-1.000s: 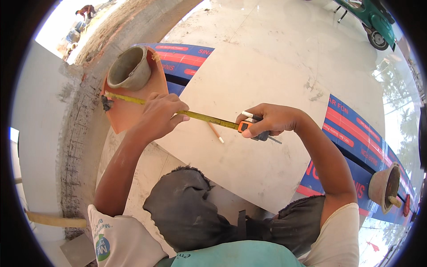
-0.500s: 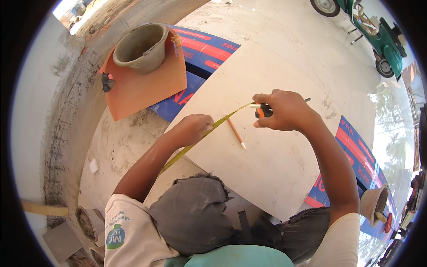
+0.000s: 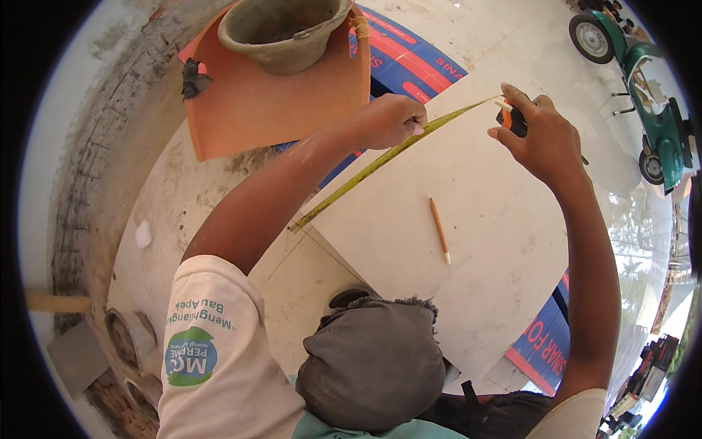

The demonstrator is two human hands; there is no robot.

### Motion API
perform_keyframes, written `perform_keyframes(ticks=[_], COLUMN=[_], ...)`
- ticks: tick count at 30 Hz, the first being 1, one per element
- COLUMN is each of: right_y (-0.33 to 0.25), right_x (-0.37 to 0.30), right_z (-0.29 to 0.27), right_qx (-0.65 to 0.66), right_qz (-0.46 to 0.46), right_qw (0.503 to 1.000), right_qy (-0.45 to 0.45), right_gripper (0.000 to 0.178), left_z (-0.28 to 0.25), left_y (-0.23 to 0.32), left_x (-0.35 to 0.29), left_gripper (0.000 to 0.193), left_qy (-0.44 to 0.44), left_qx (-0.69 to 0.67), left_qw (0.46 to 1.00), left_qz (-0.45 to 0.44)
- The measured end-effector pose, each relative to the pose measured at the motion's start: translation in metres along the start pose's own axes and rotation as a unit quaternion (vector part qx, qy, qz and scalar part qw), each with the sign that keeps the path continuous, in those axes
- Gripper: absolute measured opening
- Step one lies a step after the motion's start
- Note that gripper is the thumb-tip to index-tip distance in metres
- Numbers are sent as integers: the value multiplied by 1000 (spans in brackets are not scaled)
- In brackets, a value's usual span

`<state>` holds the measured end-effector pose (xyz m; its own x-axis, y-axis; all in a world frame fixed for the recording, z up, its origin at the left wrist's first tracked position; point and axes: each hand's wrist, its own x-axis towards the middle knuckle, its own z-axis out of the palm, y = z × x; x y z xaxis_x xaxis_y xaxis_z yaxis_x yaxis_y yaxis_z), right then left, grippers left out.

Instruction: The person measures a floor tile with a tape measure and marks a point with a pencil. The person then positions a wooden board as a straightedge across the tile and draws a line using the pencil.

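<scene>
Stretching widest was the pale tile [image 3: 504, 219]. Above its left edge, the left hand [image 3: 395, 121], curled tight, apparently pinched the yellow tape blade [image 3: 344, 190]; above its far edge, the right hand [image 3: 545, 139], half-curled, held the tape case [image 3: 518, 126] and a white-tipped stick [image 3: 504, 106]. The blade seemed light, springy, best pinched flat; the case firmer, best palmed.

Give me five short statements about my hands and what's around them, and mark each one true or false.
1. Your right hand holds the tape measure. True.
2. Your left hand holds the brown stick. False: it holds the yellow blade; the stick lies on the pale slab.
3. The grey bucket stands on the orange sheet. True.
4. The scooter is red. False: it is green.
5. The yellow blade is drawn out. True.
</scene>
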<state>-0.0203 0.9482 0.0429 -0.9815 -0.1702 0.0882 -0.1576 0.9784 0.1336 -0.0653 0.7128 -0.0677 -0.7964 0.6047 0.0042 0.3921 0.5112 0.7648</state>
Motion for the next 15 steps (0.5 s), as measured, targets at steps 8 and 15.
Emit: perform_keyframes(ticks=[8, 15], right_y=[11, 13], right_x=[17, 22], right_z=[1, 11], right_qx=[-25, -24], right_qz=[28, 47], right_qw=[999, 999], right_qy=[10, 5], right_gripper=[61, 60], left_z=[-5, 1], left_y=[-9, -16], left_x=[39, 51], left_gripper=[17, 17], left_qy=[0, -16], left_qx=[-17, -13], left_qw=[999, 999], left_qz=[40, 48])
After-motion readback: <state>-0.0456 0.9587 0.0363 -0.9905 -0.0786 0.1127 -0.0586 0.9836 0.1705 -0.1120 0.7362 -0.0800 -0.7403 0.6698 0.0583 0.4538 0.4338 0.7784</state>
